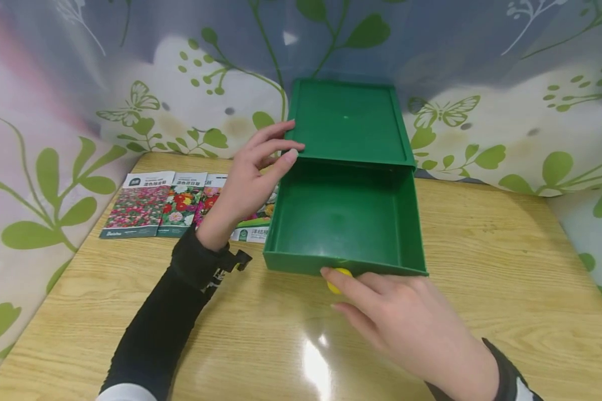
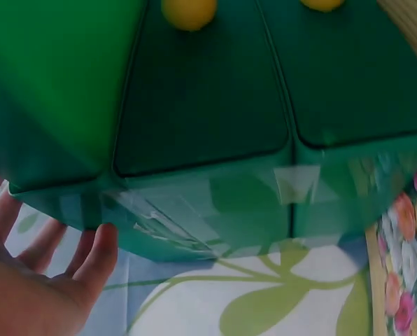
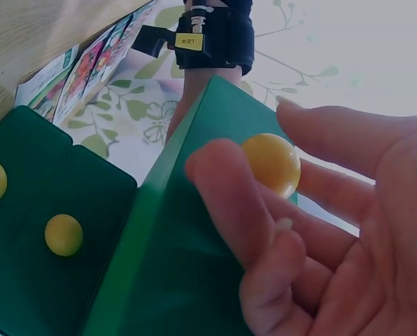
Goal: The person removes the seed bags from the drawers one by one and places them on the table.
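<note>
A green drawer cabinet stands against the backdrop, its top drawer pulled out and nothing visible inside. On the drawer's front is a round yellow knob. My right hand is at this knob, fingers bent loosely beside it and the thumb apart from it in the right wrist view. My left hand rests its fingers on the cabinet's top left edge. Below the pulled-out drawer, two closed drawers show yellow knobs in the right wrist view.
Several flower seed packets lie overlapping on the wooden table, left of the cabinet and partly behind my left hand. A leaf-and-butterfly patterned cloth hangs behind and at both sides.
</note>
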Motion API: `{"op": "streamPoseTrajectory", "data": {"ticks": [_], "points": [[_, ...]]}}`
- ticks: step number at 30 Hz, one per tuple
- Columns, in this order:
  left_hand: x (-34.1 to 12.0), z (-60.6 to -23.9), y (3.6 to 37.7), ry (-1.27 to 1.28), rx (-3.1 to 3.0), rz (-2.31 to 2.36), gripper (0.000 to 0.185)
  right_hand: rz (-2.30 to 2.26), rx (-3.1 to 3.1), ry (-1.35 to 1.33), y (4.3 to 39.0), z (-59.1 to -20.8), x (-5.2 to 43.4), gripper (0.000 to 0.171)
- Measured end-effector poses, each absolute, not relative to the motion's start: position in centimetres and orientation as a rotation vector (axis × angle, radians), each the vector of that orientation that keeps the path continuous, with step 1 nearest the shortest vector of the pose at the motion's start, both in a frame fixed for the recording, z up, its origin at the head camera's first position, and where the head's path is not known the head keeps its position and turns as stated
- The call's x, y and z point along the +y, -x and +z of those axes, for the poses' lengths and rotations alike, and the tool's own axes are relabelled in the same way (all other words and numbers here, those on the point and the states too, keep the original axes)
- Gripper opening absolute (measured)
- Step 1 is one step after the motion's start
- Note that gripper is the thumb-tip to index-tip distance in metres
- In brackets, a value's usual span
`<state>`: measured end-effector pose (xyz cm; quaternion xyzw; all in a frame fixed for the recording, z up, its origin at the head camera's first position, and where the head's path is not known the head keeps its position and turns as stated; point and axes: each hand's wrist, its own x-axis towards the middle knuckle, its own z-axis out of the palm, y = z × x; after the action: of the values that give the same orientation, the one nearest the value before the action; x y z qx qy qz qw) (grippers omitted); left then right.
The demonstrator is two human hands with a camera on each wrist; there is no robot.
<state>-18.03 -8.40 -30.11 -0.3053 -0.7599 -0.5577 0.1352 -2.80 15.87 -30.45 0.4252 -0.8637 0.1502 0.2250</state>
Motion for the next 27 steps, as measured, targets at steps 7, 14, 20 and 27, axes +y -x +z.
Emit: {"op": "streamPoseTrajectory", "data": {"ticks": [7,14,20,27], "points": [[-8.1,-31.3,19.1,0.797,-2.148,-1.738,0.021,0.439,-2.371,-1.162,2.8,-30.7,15.7,0.04],[-8.2,-32.3,20.3,0.832,-2.083,-1.759,0.019,0.466,-2.31,-1.172,3.1,-30.8,15.6,0.037],[-7.9,-32.7,20.5,0.83,-2.05,-1.765,0.018,0.481,-2.257,-1.158,3.4,-30.8,15.6,0.035],[-8.1,-32.8,20.4,0.848,-2.039,-1.76,0.019,0.473,-2.246,-1.14,3.4,-30.5,15.6,0.032]]}}
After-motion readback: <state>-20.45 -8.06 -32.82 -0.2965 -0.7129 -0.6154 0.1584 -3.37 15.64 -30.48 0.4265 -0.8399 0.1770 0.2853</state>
